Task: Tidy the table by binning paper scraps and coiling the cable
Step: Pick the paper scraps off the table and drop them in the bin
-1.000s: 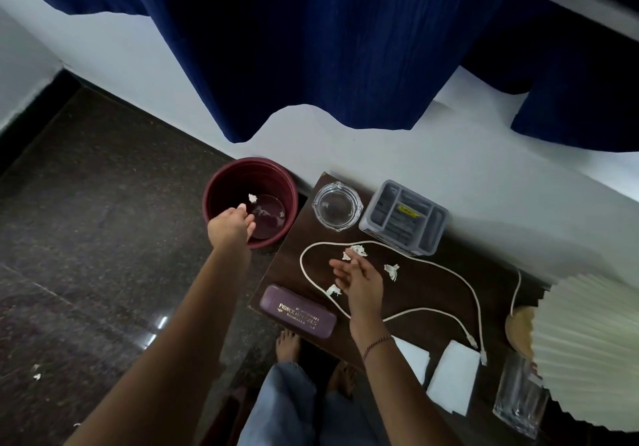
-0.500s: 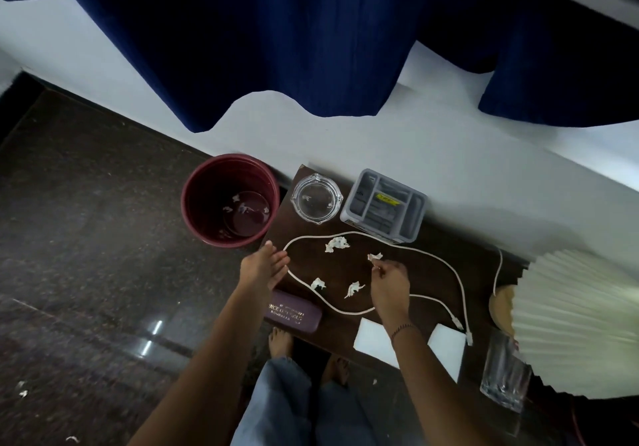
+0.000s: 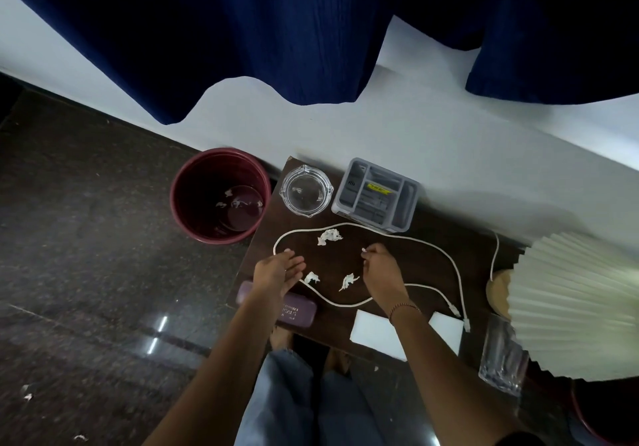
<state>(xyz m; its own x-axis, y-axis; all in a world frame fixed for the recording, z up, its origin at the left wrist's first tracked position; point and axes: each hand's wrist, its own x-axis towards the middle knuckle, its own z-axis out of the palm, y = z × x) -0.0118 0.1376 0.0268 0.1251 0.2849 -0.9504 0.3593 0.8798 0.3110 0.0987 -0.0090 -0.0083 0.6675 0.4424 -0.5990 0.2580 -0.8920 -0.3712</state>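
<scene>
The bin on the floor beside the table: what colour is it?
Dark red, maroon. The bin shows best in the head view.

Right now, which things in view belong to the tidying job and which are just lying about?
Job:
paper scraps on the table
white cable
maroon bin
right hand, pinching a scrap
left hand, open

Lying about:
glass ashtray
grey organiser
purple case
white pads
drinking glass
pleated lamp

The person's arms are bare of sleeves, a thin red thread bracelet (image 3: 404, 307) circles the right wrist, loose light-blue jeans (image 3: 304, 407) end above bare feet (image 3: 280, 337).
</scene>
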